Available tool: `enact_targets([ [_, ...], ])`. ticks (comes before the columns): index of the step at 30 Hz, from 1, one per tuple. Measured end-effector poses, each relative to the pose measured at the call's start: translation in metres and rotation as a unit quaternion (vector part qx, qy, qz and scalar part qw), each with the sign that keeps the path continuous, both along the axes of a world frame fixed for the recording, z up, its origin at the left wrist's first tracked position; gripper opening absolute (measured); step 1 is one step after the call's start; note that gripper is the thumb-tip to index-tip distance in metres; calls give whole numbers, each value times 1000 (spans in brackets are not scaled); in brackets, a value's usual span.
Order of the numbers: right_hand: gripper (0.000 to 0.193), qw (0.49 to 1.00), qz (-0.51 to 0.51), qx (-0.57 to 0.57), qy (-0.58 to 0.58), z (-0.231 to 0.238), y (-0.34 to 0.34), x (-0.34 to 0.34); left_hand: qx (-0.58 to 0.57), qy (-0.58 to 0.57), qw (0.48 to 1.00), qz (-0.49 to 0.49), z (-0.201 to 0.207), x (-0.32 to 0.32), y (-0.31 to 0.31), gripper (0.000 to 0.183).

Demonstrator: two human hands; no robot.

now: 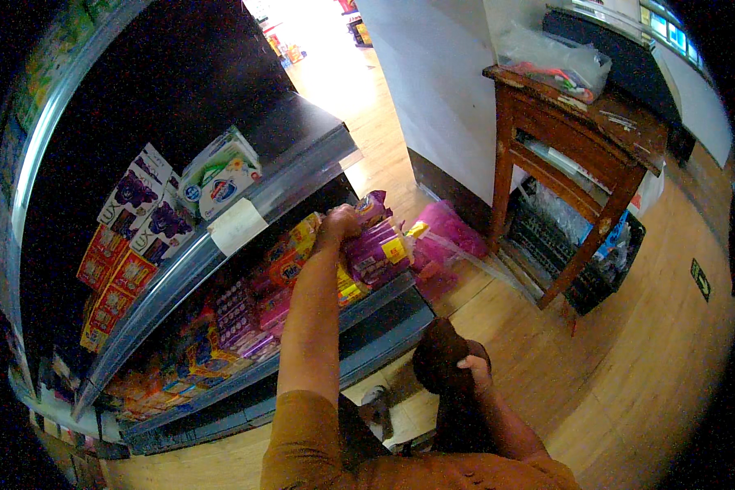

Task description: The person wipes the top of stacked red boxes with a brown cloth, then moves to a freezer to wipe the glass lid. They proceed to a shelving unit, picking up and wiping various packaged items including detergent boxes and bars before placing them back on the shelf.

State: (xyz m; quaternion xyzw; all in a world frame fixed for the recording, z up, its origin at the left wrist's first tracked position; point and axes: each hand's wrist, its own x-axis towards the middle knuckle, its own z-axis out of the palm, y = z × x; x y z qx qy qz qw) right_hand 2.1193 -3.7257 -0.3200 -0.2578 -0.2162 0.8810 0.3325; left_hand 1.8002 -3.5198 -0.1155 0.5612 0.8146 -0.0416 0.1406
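Observation:
My left hand (343, 222) reaches over the lower shelf with its fingers curled on a purple packet (373, 206). Beneath that packet lies a stack of purple packs (378, 251) with a yellow price patch. Orange and yellow packets (287, 268) fill the shelf just left of my forearm. Low in the view, my right hand (475, 371) rests on my bent, dark-clothed knee (445, 355), with its fingers laid over it and nothing seen in them.
Boxes with purple flower pictures (143, 200) and a white-green pack (220, 171) stand on the upper shelf (290, 192). Pink plastic wrapping (445, 237) lies on the floor by the shelf's end. A wooden table (580, 114) stands to the right, with a black crate (547, 233) under it.

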Motion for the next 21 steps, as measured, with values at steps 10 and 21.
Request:
enact_targets([
  [10, 29, 999, 22, -24, 42, 16, -1, -6, 228, 144, 961, -62, 7, 5, -6, 38],
  [21, 44, 996, -9, -64, -63, -9, 2, 1, 354, -118, 914, -160, 62, 108, -147, 45],
])
